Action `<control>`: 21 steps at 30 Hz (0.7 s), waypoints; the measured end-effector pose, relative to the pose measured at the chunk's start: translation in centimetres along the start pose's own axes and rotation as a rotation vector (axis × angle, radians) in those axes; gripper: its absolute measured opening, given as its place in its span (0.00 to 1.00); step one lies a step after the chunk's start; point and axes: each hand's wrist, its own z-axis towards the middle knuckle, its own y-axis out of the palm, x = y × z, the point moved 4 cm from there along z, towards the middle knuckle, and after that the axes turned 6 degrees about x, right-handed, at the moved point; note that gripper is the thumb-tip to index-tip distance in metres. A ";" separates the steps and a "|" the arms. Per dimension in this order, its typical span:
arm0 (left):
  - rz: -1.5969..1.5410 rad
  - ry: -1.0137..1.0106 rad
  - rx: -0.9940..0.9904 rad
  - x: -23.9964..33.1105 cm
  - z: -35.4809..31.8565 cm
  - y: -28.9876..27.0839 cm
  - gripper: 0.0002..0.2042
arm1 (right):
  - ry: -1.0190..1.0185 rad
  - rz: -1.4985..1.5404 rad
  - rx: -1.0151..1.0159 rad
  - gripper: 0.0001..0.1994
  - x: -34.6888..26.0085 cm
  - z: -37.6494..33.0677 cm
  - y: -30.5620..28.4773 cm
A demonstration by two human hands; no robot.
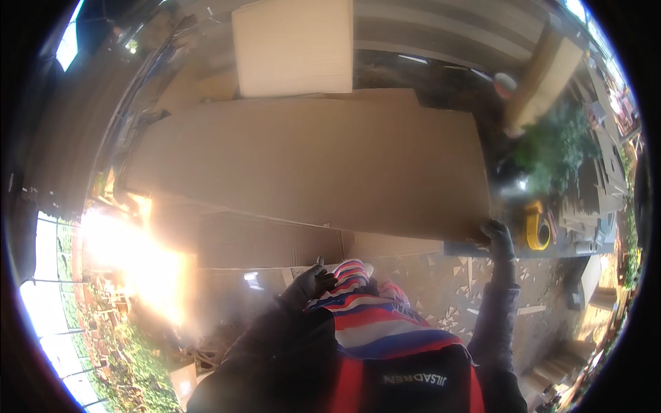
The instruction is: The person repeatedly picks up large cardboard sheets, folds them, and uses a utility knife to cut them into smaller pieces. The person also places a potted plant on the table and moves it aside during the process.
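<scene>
A large flat brown cardboard sheet (310, 162) spreads before me at waist height, its near edge slanting down to the right. My gloved right hand (497, 241) grips the sheet's near right corner, fingertips partly hidden by it. My gloved left hand (313, 281) is near my body, below the near edge and apart from the sheet. Its thumb stands away from the fingers, and nothing shows in it. Another cardboard piece (268, 241) lies under the sheet, with its near part showing.
Upright behind the sheet is a pale cardboard panel (295, 48). A yellow tape dispenser (536, 227) sits right of my right hand. Beyond it are blurred green material (561, 148), a long cardboard piece (544, 82) and stacked cardboard (585, 196). Triangular scraps (447, 318) litter the floor; sunlight glares at left.
</scene>
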 end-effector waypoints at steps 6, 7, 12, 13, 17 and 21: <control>-0.331 0.704 0.237 -0.2 4.5 -7.5 0.20 | 0.001 0.134 0.007 0.16 -4.0 0.7 2.7; -0.294 0.799 0.295 0.2 5.0 -7.7 0.20 | -0.010 0.155 0.024 0.17 -3.9 0.8 3.0; -0.296 1.064 0.630 3.6 1.6 -7.0 0.17 | 0.046 0.243 0.063 0.18 -2.1 1.6 1.1; -0.484 0.993 0.731 4.1 -0.4 -7.6 0.18 | 0.058 0.283 -0.024 0.18 -1.7 1.6 1.0; -0.683 1.195 0.527 8.7 -8.7 -8.5 0.18 | -0.090 0.156 -0.079 0.14 -0.5 1.0 3.3; -0.384 1.152 0.517 10.5 -9.3 -10.8 0.19 | -0.127 -0.013 -0.101 0.11 1.4 -1.9 10.0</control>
